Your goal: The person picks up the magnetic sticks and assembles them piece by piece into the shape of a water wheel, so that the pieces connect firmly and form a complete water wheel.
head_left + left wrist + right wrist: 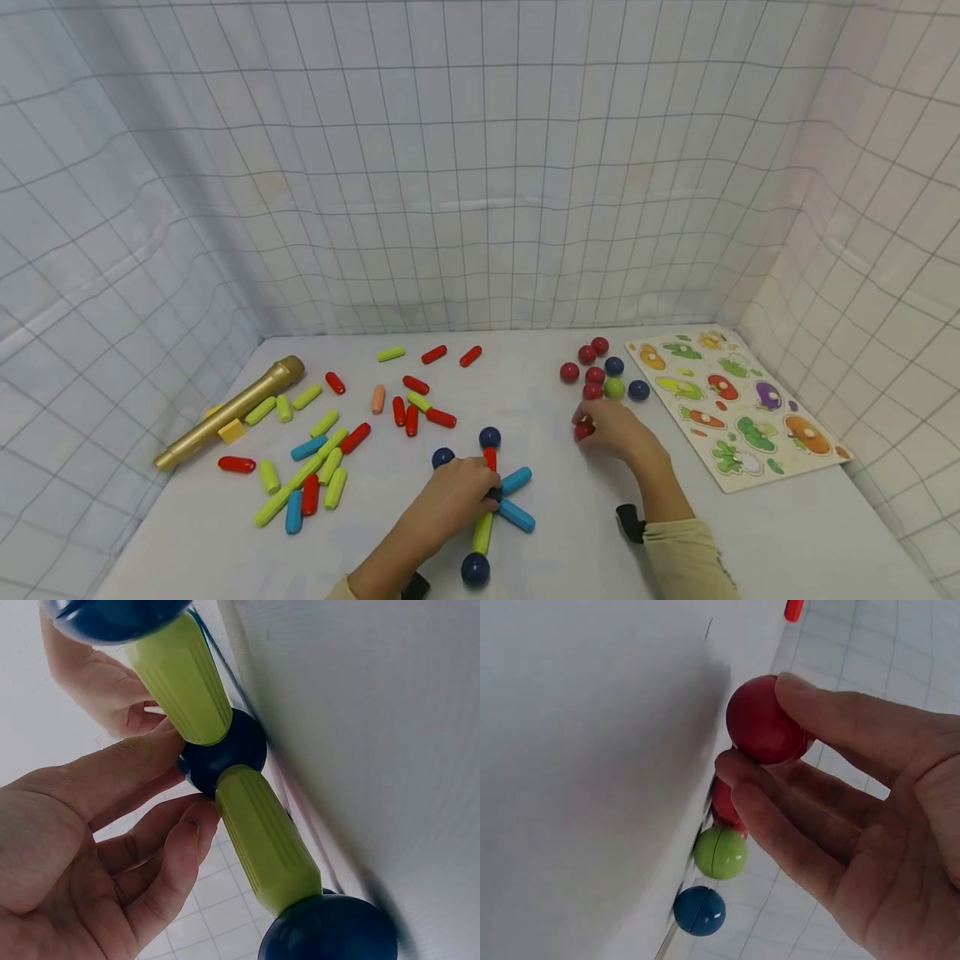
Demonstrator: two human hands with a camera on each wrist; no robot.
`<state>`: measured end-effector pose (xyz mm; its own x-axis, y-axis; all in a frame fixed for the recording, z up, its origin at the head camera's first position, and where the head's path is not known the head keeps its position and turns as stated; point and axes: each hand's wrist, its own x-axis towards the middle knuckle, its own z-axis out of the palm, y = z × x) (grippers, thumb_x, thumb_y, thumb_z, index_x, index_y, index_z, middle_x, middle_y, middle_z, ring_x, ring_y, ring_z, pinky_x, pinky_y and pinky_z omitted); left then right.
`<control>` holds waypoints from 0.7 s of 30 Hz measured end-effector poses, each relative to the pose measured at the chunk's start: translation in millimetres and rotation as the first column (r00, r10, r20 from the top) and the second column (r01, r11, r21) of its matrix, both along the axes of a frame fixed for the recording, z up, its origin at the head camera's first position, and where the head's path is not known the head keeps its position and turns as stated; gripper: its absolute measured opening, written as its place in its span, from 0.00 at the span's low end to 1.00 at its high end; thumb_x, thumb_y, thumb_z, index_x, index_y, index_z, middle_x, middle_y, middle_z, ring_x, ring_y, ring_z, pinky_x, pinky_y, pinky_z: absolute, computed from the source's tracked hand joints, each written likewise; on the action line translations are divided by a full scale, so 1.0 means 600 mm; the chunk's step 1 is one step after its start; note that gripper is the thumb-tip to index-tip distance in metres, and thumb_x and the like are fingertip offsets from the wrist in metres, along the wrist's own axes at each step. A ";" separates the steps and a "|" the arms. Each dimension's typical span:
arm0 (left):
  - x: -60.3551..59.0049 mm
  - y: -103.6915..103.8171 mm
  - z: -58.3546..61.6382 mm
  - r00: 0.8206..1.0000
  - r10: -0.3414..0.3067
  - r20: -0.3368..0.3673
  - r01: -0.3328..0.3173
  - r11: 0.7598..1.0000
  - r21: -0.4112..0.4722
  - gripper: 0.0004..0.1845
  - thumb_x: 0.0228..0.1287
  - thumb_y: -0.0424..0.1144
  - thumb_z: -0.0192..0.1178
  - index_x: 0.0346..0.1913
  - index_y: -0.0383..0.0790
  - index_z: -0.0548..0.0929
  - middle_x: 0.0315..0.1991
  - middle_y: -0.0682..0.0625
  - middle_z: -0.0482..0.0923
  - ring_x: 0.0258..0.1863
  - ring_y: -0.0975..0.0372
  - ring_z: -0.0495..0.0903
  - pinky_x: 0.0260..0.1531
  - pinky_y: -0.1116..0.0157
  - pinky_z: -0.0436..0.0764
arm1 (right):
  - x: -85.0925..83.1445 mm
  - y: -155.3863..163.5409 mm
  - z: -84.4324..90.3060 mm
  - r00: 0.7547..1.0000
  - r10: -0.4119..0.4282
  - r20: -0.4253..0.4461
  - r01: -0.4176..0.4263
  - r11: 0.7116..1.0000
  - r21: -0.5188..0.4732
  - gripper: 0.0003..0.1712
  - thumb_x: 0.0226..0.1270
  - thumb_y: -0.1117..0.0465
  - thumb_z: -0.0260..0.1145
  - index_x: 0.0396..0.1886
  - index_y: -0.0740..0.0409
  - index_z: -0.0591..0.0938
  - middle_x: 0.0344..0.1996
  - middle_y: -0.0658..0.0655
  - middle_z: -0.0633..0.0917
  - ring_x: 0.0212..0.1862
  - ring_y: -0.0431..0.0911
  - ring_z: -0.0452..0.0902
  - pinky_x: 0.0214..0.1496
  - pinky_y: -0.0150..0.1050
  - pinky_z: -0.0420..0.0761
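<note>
My left hand (453,498) pinches the dark blue centre ball (225,754) of a stick-and-ball build. From that ball spread blue sticks (517,514), a red stick (490,457) and a yellow-green stick (482,533). Dark blue balls cap some ends, one at the front (476,569) and one at the back (490,437). To the right, my right hand (618,429) holds a red ball (765,720) between thumb and fingers, close over the table. Beyond it lie several red balls (587,355), a green ball (614,387) and blue balls (639,390).
Loose yellow-green sticks (324,422), red sticks (441,417) and blue ones (294,511) are scattered on the left. A gold microphone-shaped tube (232,414) lies at the far left by yellow blocks (232,431). A vegetable puzzle board (738,408) lies at the right. Gridded white curtains (480,167) enclose the table.
</note>
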<state>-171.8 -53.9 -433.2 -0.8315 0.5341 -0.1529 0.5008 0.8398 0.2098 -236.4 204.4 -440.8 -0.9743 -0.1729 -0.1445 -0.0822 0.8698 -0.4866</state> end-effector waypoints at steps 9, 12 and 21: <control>-0.001 0.002 0.001 1.000 0.012 0.012 -0.012 1.000 0.005 0.12 0.57 0.44 0.70 0.44 0.47 0.89 0.30 0.55 0.81 0.26 0.67 0.71 0.34 0.72 0.80 | 0.020 -0.061 0.007 0.986 0.162 0.034 -0.161 0.987 -0.008 0.13 0.53 0.67 0.75 0.38 0.53 0.84 0.31 0.50 0.81 0.37 0.43 0.73 0.42 0.39 0.80; -0.002 0.003 0.001 1.000 0.014 0.013 -0.014 1.000 0.003 0.12 0.57 0.44 0.70 0.44 0.48 0.89 0.30 0.54 0.82 0.26 0.67 0.71 0.35 0.72 0.81 | 0.025 -0.073 0.008 0.981 0.192 0.038 -0.191 0.981 -0.022 0.12 0.53 0.66 0.75 0.36 0.52 0.83 0.30 0.49 0.80 0.36 0.43 0.72 0.40 0.39 0.78; -0.001 0.003 0.003 1.000 0.018 0.014 -0.018 1.000 0.000 0.11 0.56 0.44 0.70 0.43 0.47 0.89 0.30 0.54 0.82 0.25 0.67 0.71 0.35 0.72 0.81 | 0.033 -0.086 0.010 0.956 0.291 0.039 -0.285 0.952 -0.110 0.13 0.51 0.67 0.76 0.35 0.52 0.83 0.30 0.48 0.83 0.33 0.43 0.75 0.39 0.39 0.79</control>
<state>-172.4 -51.8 -431.4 -0.8385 0.5195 -0.1644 0.4830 0.8483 0.2168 -216.7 153.0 -434.8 -0.8721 -0.4617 -0.1621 -0.2935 0.7586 -0.5817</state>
